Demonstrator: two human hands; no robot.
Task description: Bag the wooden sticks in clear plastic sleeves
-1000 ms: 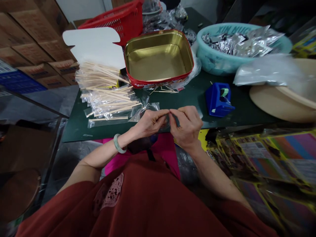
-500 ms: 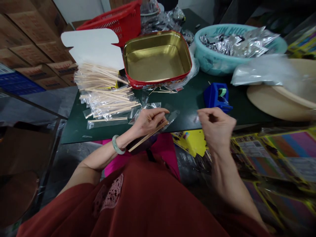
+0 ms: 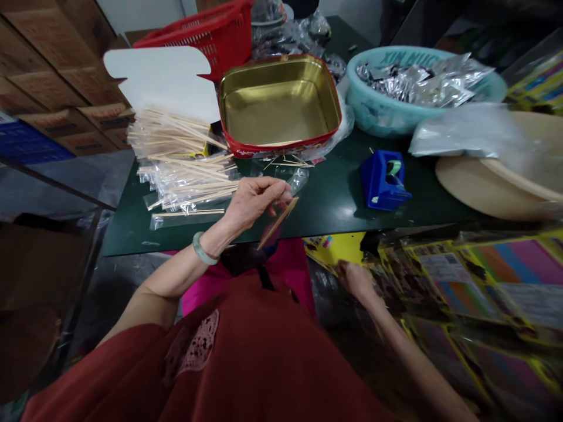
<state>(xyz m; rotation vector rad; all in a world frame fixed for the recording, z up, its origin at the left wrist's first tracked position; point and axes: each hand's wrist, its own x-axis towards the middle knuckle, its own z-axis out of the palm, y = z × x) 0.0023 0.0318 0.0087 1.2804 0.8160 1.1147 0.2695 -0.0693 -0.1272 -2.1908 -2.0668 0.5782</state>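
My left hand (image 3: 250, 204), with a pale green bangle (image 3: 203, 249) on its wrist, is over the front edge of the table. Its fingers are pinched on a few thin wooden sticks (image 3: 278, 223), which slant down past the edge. Clear plastic film (image 3: 299, 179) shows just beyond the fingertips. Lower down on the right, my right hand (image 3: 356, 280) is below table height beside a yellow printed card (image 3: 341, 247). Its fingers are blurred and partly hidden. Many bagged wooden sticks (image 3: 189, 173) lie in a heap left of my left hand.
A red tin (image 3: 281, 145) with a gold inside stands behind my left hand. To the right are a blue tape dispenser (image 3: 382, 181), a turquoise basin (image 3: 382, 111) of silvery packets and a beige basin (image 3: 475, 187). A red basket (image 3: 193, 35) stands at the back; colourful packages (image 3: 492, 275) lie lower right.
My right hand has dropped from above the table, near the tape dispenser, to the yellow card below the edge. My left hand has shifted slightly, and the sticks now hang more steeply.
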